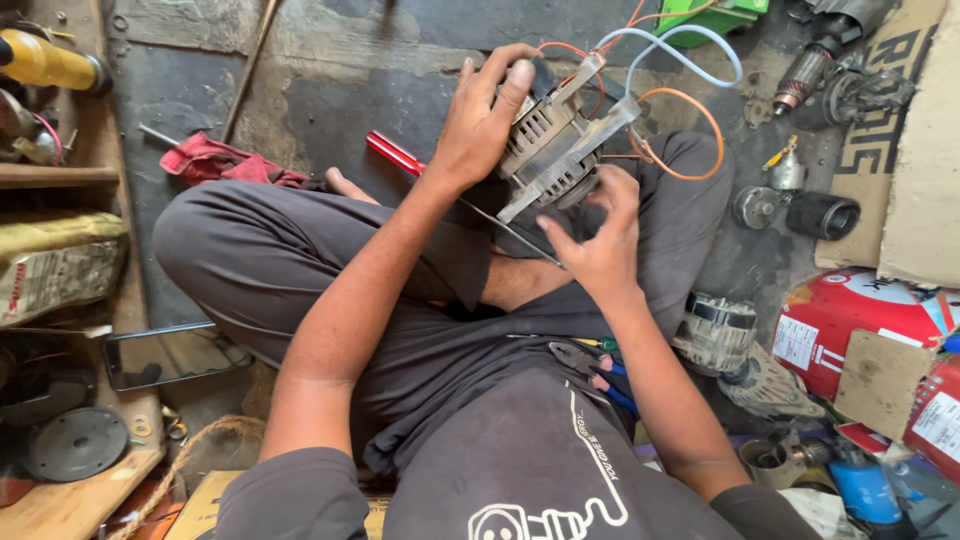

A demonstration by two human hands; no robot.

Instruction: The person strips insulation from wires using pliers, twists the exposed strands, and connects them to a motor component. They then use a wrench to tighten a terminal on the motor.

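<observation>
I sit cross-legged on the floor with a grey metal alternator [548,150] held over my lap. My left hand [485,115] grips its top and left side. My right hand [598,232] is under its lower right edge, fingers curled against the housing. Orange wires [690,105] and a pale blue wire [680,55] loop out from the alternator's back. A red-handled screwdriver [400,155] lies across my knee, its thin shaft running down under the alternator toward my right hand.
A red rag [215,162] lies on the floor at left. A phone [165,355] rests by my left thigh. Another alternator [720,335], a red canister [850,325], a motor armature [808,70], cardboard [915,150] and small parts crowd the right. Pliers [590,362] sit in my lap.
</observation>
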